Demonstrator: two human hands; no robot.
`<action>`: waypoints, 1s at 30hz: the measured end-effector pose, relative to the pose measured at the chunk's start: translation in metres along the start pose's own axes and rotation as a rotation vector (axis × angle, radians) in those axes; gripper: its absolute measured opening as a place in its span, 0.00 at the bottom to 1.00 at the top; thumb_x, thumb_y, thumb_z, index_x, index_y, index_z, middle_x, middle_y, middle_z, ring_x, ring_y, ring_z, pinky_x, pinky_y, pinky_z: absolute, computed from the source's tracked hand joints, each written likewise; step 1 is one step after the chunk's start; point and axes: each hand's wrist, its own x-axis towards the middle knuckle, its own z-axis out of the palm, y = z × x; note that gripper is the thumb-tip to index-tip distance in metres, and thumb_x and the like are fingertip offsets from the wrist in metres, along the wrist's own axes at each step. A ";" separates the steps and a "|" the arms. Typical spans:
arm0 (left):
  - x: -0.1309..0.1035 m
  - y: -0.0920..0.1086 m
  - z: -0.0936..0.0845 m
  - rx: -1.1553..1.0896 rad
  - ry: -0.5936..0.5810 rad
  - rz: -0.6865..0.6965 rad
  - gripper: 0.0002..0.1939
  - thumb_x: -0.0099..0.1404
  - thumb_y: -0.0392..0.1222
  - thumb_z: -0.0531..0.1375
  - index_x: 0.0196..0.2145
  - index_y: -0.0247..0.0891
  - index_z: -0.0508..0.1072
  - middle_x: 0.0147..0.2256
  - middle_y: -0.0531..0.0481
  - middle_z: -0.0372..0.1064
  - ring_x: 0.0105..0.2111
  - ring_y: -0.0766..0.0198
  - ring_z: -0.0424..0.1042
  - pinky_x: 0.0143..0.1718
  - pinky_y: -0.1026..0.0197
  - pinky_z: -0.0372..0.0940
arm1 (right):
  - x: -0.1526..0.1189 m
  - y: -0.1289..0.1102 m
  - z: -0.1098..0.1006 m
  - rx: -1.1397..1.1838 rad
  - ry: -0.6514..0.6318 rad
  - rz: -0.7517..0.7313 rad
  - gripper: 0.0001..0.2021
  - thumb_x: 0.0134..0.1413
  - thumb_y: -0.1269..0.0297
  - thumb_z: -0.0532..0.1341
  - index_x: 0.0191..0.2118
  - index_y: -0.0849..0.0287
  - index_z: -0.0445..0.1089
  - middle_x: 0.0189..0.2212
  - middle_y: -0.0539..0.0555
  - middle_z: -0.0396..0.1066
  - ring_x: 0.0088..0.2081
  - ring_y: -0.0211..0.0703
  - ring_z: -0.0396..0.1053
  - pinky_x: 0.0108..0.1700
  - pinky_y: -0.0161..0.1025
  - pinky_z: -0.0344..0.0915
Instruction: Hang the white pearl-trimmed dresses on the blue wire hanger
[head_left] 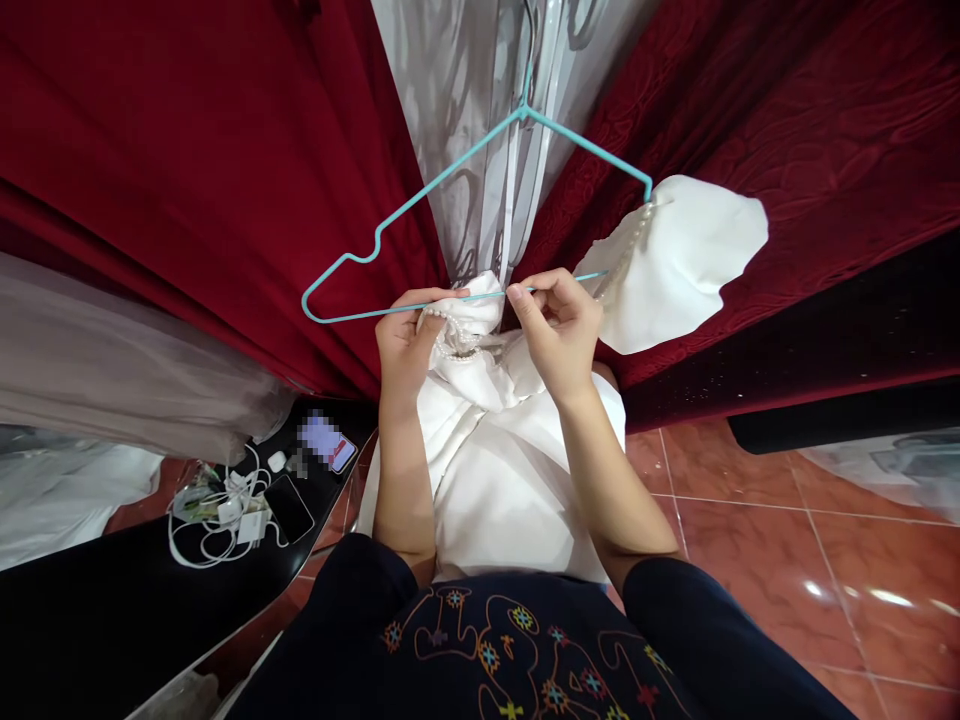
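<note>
A light blue hanger [457,158] hangs in front of me, its hook at the top. White fabric with a pearl strand [679,265] sits over the hanger's right end. My left hand [409,345] is closed round the lower bar and a bunched piece of the white garment [510,480], with another pearl strand [455,340] beside the fingers. To its right, my right hand [559,325] pinches the same bar between thumb and fingers. The hanger's left end is bare. Below both hands the rest of the garment spreads over my lap.
Dark red drapes [187,180] hang on both sides, with sheer grey fabric [457,110] between them. On a black table [97,620] at lower left lie a lit phone [328,445], a dark phone [289,508] and white cables [217,550]. Red floor tiles [750,560] show at right.
</note>
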 end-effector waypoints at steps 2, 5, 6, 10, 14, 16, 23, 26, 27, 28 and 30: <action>-0.002 -0.003 0.007 -0.001 0.059 0.043 0.17 0.71 0.59 0.69 0.43 0.42 0.83 0.42 0.46 0.83 0.46 0.55 0.85 0.54 0.54 0.76 | 0.000 -0.005 0.003 0.007 0.029 -0.031 0.17 0.65 0.43 0.68 0.40 0.53 0.75 0.25 0.46 0.62 0.27 0.34 0.57 0.31 0.40 0.57; -0.001 -0.004 0.012 0.013 0.137 0.085 0.18 0.71 0.60 0.68 0.42 0.43 0.81 0.40 0.49 0.82 0.47 0.56 0.85 0.65 0.49 0.71 | 0.002 -0.015 0.002 0.012 0.247 -0.148 0.13 0.64 0.49 0.70 0.42 0.54 0.78 0.30 0.49 0.68 0.29 0.35 0.64 0.33 0.40 0.62; -0.001 -0.003 0.013 0.012 0.157 0.093 0.17 0.71 0.60 0.68 0.42 0.44 0.80 0.39 0.50 0.81 0.47 0.57 0.85 0.69 0.47 0.68 | 0.004 -0.018 -0.002 0.005 0.369 -0.210 0.13 0.63 0.50 0.71 0.42 0.54 0.79 0.33 0.50 0.70 0.31 0.36 0.67 0.35 0.40 0.64; -0.001 0.003 0.013 0.027 0.191 0.090 0.18 0.71 0.62 0.68 0.41 0.44 0.79 0.38 0.51 0.82 0.47 0.57 0.84 0.75 0.44 0.62 | 0.020 -0.010 -0.036 -0.260 0.658 -0.492 0.25 0.59 0.39 0.70 0.53 0.51 0.80 0.49 0.56 0.73 0.57 0.52 0.72 0.59 0.58 0.70; -0.001 0.007 0.011 0.034 0.175 0.090 0.21 0.70 0.64 0.68 0.41 0.43 0.79 0.38 0.51 0.81 0.45 0.57 0.85 0.75 0.43 0.63 | 0.036 0.018 -0.065 -0.370 0.384 -0.525 0.34 0.57 0.41 0.72 0.64 0.54 0.76 0.60 0.62 0.74 0.67 0.58 0.71 0.70 0.65 0.63; -0.001 0.009 0.009 0.045 0.183 0.092 0.21 0.70 0.64 0.68 0.40 0.42 0.79 0.38 0.51 0.80 0.45 0.57 0.85 0.74 0.44 0.63 | 0.040 0.027 -0.067 -0.319 0.342 -0.523 0.24 0.61 0.58 0.72 0.61 0.56 0.78 0.56 0.61 0.77 0.62 0.53 0.75 0.66 0.58 0.69; -0.002 0.013 0.007 0.068 0.161 0.110 0.20 0.70 0.63 0.69 0.39 0.42 0.81 0.37 0.51 0.79 0.44 0.57 0.84 0.74 0.46 0.64 | 0.075 0.033 -0.077 -0.357 0.559 -0.359 0.17 0.55 0.85 0.63 0.41 0.61 0.85 0.36 0.48 0.82 0.39 0.37 0.79 0.45 0.40 0.69; -0.004 0.012 0.006 0.074 0.146 0.087 0.21 0.69 0.64 0.69 0.40 0.43 0.82 0.37 0.51 0.79 0.44 0.57 0.84 0.73 0.46 0.65 | 0.099 0.048 -0.099 -0.335 0.619 -0.369 0.12 0.55 0.84 0.65 0.34 0.62 0.83 0.29 0.43 0.78 0.35 0.33 0.76 0.45 0.42 0.66; -0.004 0.012 0.004 0.066 0.139 0.090 0.20 0.69 0.63 0.69 0.40 0.43 0.82 0.38 0.50 0.80 0.44 0.57 0.84 0.72 0.46 0.65 | 0.106 0.056 -0.108 -0.317 0.647 -0.366 0.11 0.56 0.83 0.65 0.32 0.62 0.82 0.28 0.41 0.76 0.35 0.32 0.75 0.45 0.42 0.65; -0.003 0.011 0.003 0.052 0.134 0.095 0.19 0.69 0.62 0.69 0.41 0.43 0.82 0.38 0.50 0.80 0.44 0.57 0.84 0.73 0.46 0.65 | 0.111 0.065 -0.117 -0.294 0.687 -0.349 0.10 0.58 0.83 0.64 0.31 0.63 0.80 0.27 0.40 0.75 0.33 0.31 0.73 0.44 0.42 0.65; -0.002 0.010 0.000 0.012 0.129 0.097 0.18 0.69 0.61 0.70 0.40 0.43 0.82 0.37 0.50 0.80 0.43 0.57 0.84 0.72 0.46 0.65 | 0.116 0.085 -0.137 -0.248 0.773 -0.272 0.13 0.61 0.85 0.61 0.28 0.64 0.74 0.25 0.40 0.71 0.31 0.28 0.70 0.44 0.41 0.64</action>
